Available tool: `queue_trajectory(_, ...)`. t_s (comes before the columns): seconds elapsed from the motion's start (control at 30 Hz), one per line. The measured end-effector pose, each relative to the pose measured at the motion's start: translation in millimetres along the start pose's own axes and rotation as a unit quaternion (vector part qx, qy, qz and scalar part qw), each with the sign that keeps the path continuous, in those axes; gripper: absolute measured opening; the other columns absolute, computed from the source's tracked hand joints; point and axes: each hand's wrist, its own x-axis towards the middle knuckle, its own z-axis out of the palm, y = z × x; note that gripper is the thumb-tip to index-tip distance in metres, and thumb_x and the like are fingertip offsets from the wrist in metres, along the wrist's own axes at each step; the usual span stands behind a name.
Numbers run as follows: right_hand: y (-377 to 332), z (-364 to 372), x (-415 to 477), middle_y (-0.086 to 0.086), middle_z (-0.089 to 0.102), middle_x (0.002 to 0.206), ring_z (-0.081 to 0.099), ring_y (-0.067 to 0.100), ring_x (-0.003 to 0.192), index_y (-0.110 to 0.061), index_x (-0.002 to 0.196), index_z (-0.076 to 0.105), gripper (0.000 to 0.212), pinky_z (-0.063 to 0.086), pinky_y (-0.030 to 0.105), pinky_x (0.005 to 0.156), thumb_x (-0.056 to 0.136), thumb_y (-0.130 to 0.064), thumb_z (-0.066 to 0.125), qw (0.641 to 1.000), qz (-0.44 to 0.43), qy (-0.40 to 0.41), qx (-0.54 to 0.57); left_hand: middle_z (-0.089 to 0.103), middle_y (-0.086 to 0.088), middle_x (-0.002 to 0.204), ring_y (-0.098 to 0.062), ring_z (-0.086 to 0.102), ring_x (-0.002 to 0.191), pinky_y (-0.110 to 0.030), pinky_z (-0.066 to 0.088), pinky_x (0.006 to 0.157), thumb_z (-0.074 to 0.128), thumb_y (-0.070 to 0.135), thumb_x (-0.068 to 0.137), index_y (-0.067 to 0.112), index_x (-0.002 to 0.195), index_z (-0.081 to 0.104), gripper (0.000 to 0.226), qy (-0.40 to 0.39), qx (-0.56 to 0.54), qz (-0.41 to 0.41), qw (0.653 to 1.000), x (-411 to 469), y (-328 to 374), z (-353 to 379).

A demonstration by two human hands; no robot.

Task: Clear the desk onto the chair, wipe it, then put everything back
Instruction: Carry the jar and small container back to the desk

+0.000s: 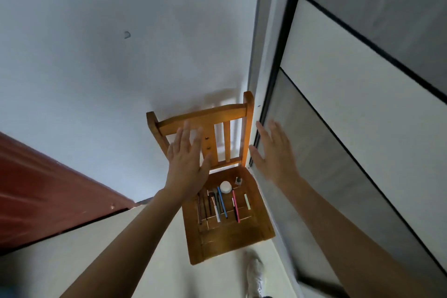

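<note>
Left grip (pixel 187 162) and right grip (pixel 273 152) spread apart, holding nothing, above chair (pixel 242 239); pens (pixel 223 204) on seat, jar (pixel 225 187) at their 12 o'clock.

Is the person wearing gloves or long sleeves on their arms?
No. The left hand and the right hand are bare: no gloves, and no rings or watch show. The left forearm and the right forearm are uncovered as far as the picture reaches; no sleeve is in view.
</note>
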Motion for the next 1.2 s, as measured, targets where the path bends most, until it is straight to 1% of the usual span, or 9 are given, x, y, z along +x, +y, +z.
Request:
queue_trajectory(0.13,17.7,45.1,30.9,0.008,0.011,0.168,0.008,0.027,0.155,-0.030,0.159,0.012,0.068,0.007,0.036,0.117,0.102,-0.055,0.039,1.000,-0.003,-0.028,-0.002,-0.002,-0.001,0.167,-0.024,-0.009,0.153,-0.057,0.005,0.121,0.037,0.046,0.100,0.027,0.156,0.023,0.060,-0.060,-0.014,-0.007,0.998,21.3,-13.4,49.0)
queue_trajectory(0.27,32.4,100.3,37.7,0.010,0.022,0.165,0.017,0.029,0.153,-0.026,0.157,0.023,0.065,0.015,0.038,0.117,0.102,-0.051,0.046,0.998,0.015,-0.047,0.033,-0.003,0.003,0.167,-0.023,-0.009,0.153,-0.048,-0.002,0.118,0.038,0.041,0.102,0.028,0.156,0.023,0.058,-0.112,-0.012,0.003,0.994,25.5,-37.5,107.7)
queue_trajectory(0.43,65.0,206.7,23.1,0.009,0.027,0.164,0.021,0.028,0.153,-0.023,0.154,0.034,0.061,0.026,0.044,0.119,0.101,-0.047,0.052,0.993,0.045,-0.094,0.057,0.008,0.000,0.166,-0.026,0.001,0.154,-0.054,0.012,0.122,0.044,0.037,0.101,0.025,0.156,0.021,0.061,-0.175,-0.033,-0.028,0.984,21.1,-76.6,208.9)
queue_trajectory(0.6,93.5,311.0,5.6,0.004,0.038,0.159,0.036,0.023,0.147,-0.021,0.154,0.033,0.066,0.036,0.042,0.118,0.097,-0.055,0.041,0.982,0.076,-0.151,0.085,0.010,0.003,0.166,-0.023,0.001,0.154,-0.052,0.013,0.122,0.062,0.032,0.094,0.024,0.157,0.018,0.078,-0.222,-0.069,-0.065,0.970,16.2,-113.5,322.8)
queue_trajectory(0.7,107.6,361.3,3.9,-0.006,0.042,0.156,0.045,0.013,0.140,-0.024,0.154,0.032,0.067,0.041,0.033,0.115,0.097,-0.048,0.057,0.977,0.066,-0.152,0.131,0.010,0.002,0.166,-0.023,0.001,0.153,-0.050,0.008,0.122,0.070,0.036,0.087,0.025,0.157,0.015,0.090,-0.238,-0.078,-0.077,0.965,15.6,-130.6,385.0)
queue_trajectory(0.83,121.2,410.2,-0.3,-0.003,0.038,0.159,0.040,0.017,0.144,-0.023,0.155,0.031,0.065,0.036,0.040,0.119,0.099,-0.041,0.058,0.977,0.056,-0.173,0.116,0.009,0.002,0.166,-0.021,-0.001,0.153,-0.051,0.007,0.123,0.071,0.041,0.086,0.027,0.157,0.016,0.090,-0.263,-0.054,-0.044,0.962,11.2,-146.0,441.1)
queue_trajectory(0.9,123.3,425.9,-3.6,-0.001,0.035,0.161,0.035,0.022,0.147,-0.024,0.156,0.030,0.066,0.032,0.043,0.121,0.098,-0.038,0.059,0.973,0.072,-0.214,0.057,0.022,0.001,0.163,-0.021,0.010,0.152,-0.049,0.008,0.121,0.069,0.037,0.089,0.029,0.156,0.020,0.083,-0.261,-0.044,-0.025,0.964,9.2,-150.2,457.1)
queue_trajectory(1.0,124.7,433.9,-5.2,0.000,0.050,0.150,0.048,0.024,0.137,-0.025,0.148,0.045,0.054,0.041,0.037,0.111,0.097,-0.032,0.063,0.973,0.101,-0.202,0.049,0.051,0.000,0.146,-0.025,0.043,0.137,-0.043,0.025,0.114,0.074,0.022,0.085,0.025,0.147,0.040,0.070,-0.208,-0.068,-0.051,0.974,8.8,-151.8,463.7)
queue_trajectory(1.2,102.5,363.4,-11.6,-0.004,0.062,0.134,0.061,0.018,0.119,-0.031,0.136,0.052,0.047,0.053,0.033,0.094,0.093,-0.050,0.053,0.975,0.114,-0.109,0.157,0.055,0.004,0.137,-0.019,0.051,0.123,-0.041,0.048,0.103,0.075,0.029,0.085,0.030,0.143,0.042,0.067,-0.137,-0.160,-0.160,0.965,8.6,-122.3,381.2)
